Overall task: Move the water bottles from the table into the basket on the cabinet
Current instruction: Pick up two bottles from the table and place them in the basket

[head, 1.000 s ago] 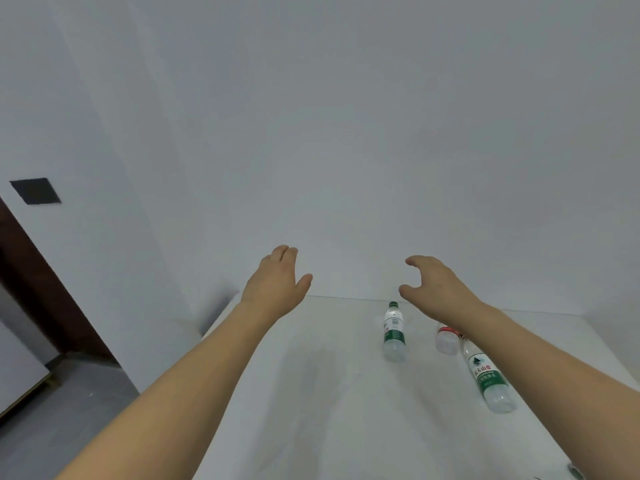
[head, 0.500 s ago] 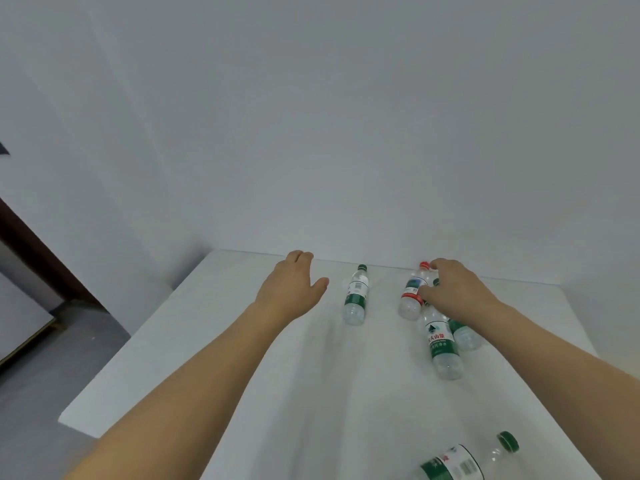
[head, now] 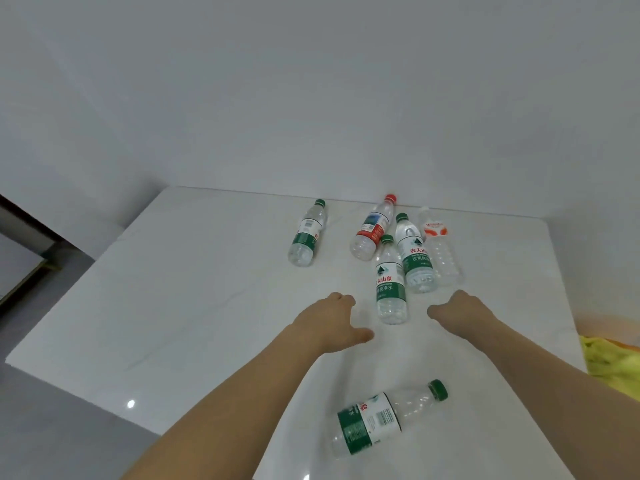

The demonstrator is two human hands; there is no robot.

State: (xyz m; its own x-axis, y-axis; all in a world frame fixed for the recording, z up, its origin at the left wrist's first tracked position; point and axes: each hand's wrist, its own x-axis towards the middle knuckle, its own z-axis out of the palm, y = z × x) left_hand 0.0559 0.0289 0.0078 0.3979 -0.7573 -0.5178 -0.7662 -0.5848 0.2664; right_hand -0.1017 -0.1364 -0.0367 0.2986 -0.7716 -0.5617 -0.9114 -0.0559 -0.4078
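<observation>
Six water bottles lie on their sides on the white table point(head: 180, 306), none of them held. Nearest the person's hands is a green-capped bottle point(head: 390, 282) with a green and white label, its cap pointing toward the wall and its base toward the viewer; it lies between the two hands. Just beside it on the right lies a second green-capped bottle point(head: 414, 256), touching or nearly touching it along the side. Against that one's right side rests a clear bottle with an orange label point(head: 440, 249), and to the left of the cluster's upper end a red-capped bottle point(head: 373, 228) lies slanted, its cap close to the wall. Apart from the cluster, further left, lies a lone green-capped bottle point(head: 307, 233). A sixth bottle point(head: 388, 419), green-capped, lies close to the table's near edge, beneath the two forearms and angled with its cap to the right. The left hand point(head: 330, 323) hovers over the table just left of the nearest bottle's base, fingers bent down loosely, thumb out, grasping nothing. The right hand point(head: 457, 308) hovers just right of that base, fingers likewise loosely bent and empty. A yellow cloth point(head: 613, 362) shows past the table's right edge. The grey floor point(head: 52, 427) and a dark door frame point(head: 24, 216) show at left.
</observation>
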